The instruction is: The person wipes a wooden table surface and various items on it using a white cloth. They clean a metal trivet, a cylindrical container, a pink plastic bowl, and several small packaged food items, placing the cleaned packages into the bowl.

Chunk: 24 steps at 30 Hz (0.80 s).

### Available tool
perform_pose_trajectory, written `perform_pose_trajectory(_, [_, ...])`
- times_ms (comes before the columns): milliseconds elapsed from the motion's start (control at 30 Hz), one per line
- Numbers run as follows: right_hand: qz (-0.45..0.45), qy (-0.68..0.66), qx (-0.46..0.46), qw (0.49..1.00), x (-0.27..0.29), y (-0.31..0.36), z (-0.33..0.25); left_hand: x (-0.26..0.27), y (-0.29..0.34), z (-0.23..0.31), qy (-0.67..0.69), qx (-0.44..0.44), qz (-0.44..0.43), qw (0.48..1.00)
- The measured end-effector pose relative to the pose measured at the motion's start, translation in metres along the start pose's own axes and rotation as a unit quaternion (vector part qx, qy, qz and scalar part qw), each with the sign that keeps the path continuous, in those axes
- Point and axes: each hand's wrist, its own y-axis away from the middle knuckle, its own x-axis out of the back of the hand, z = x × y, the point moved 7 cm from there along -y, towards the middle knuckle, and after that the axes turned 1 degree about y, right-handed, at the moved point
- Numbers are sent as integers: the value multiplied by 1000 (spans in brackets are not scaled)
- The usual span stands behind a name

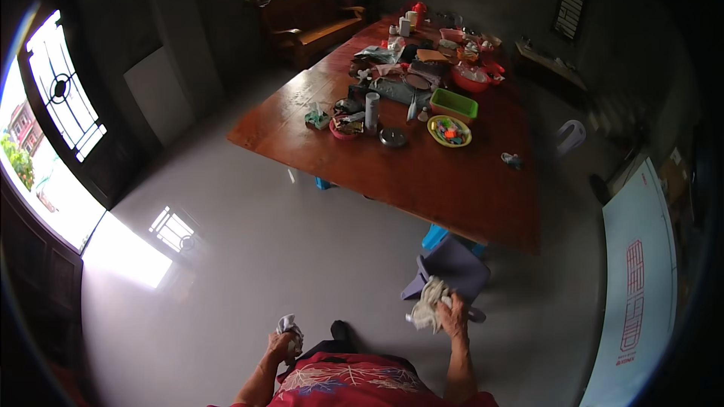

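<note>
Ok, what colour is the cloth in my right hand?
Cream, or off-white: the cloth in your right hand shows best in the head view.

Right grip [454, 316] — crumpled pale cloth [427, 305]

The left forearm [259, 383] enters from the near side and slants far and to the right, ending in the left hand [284, 347], which is curled in a closed grip beside the torso [351, 383]. The right forearm [460, 371] runs almost straight away, its wrist [458, 338] roughly in line with it. The right hand [454, 316] reaches farther out than the left, its fingers bent in a grip toward the left. The two hands are well apart.
</note>
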Motion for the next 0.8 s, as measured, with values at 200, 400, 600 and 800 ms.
perform_pose_trajectory(200, [-62, 59, -40, 996, -35, -101, -15, -52, -138, 112, -470, -243, -154, 835])
perform_pose_trajectory(400, [-19, 131, -122, 984, 7, -255, 9, -104, -152, 221, -142, -16, -165, 976])
perform_pose_trajectory(600, [164, 83, -106, 977, 97, -449, 17, -123, -187, 325, 25, -48, -114, 992])
perform_pose_trajectory(800, [185, 160, -35, 969, 40, -535, 24, -158, -235, 388, 33, -96, -141, 985])
